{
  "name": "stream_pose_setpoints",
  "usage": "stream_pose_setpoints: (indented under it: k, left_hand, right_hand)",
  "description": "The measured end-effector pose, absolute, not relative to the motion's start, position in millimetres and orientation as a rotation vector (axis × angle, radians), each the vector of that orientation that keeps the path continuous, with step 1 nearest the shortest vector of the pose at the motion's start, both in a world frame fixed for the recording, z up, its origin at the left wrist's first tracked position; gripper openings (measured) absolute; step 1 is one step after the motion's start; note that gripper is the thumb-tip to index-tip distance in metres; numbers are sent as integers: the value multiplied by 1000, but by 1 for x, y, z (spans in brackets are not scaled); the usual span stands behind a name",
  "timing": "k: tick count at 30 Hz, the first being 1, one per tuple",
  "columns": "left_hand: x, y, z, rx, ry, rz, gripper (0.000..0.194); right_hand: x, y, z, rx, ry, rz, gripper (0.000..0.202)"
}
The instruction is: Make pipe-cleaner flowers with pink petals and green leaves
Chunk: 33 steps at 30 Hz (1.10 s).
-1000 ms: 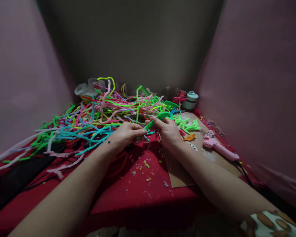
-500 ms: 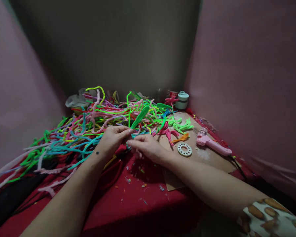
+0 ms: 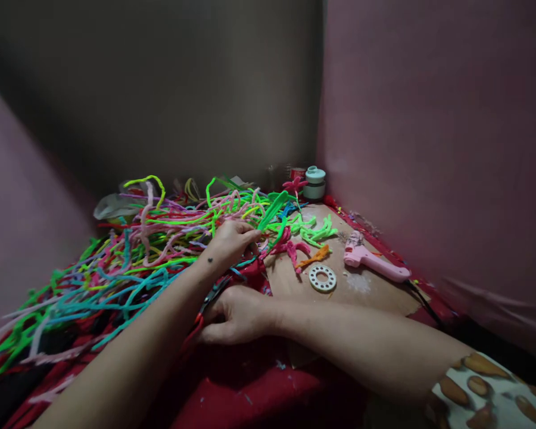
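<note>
Between the thumb and fingers of my left hand (image 3: 236,239) is the base of a green pipe-cleaner leaf (image 3: 274,208), which points up and to the right. Lower down, my right hand (image 3: 241,313) is closed around the red handles of a pair of pliers (image 3: 213,294) at the table's front. The pliers' dark metal head points up toward my left wrist; part of the handles is hidden by my hand. Just beyond the pliers, a short blue pipe cleaner (image 3: 238,273) lies below my left fingers.
A large tangle of coloured pipe cleaners (image 3: 129,250) covers the left and middle. On the cardboard (image 3: 379,297) at right lie a pink glue gun (image 3: 375,259), a white ring with holes (image 3: 322,278) and an orange piece (image 3: 315,256). A pale blue jar (image 3: 314,183) stands behind.
My right hand has left the leaf and dropped toward me onto the pliers. My left hand still pinches the leaf, now farther right. The view has turned slightly right.
</note>
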State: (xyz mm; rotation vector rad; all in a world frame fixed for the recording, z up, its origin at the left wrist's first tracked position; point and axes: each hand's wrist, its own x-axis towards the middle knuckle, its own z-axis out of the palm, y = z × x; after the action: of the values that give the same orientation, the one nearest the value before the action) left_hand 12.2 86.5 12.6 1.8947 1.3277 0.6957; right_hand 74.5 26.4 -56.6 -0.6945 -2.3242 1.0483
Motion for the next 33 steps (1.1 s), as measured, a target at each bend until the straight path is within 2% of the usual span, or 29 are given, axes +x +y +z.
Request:
stream_pose_setpoints:
  k: [10, 19, 22, 29, 31, 33]
  left_hand:
    - [15, 117, -20, 1923, 1345, 608, 27]
    - [10, 109, -30, 2049, 1402, 611, 39]
    - [11, 108, -29, 2027, 1359, 746, 31]
    - [-9, 86, 4, 1991, 1336, 1135, 29]
    - [-22, 78, 13, 1954, 1371, 1270, 25]
    - [-37, 71, 18, 1889, 1391, 1406, 22]
  right_hand:
    - [78, 23, -55, -645, -2383, 921, 36]
    - [78, 22, -60, -566, -2324, 803, 36]
    - [78, 19, -61, -579, -2349, 801, 37]
    - [78, 10, -39, -519, -2422, 720, 28]
    - [79, -9, -60, -414, -2445, 673, 29]
    - [82, -46, -110, -264, -2527, 682, 22]
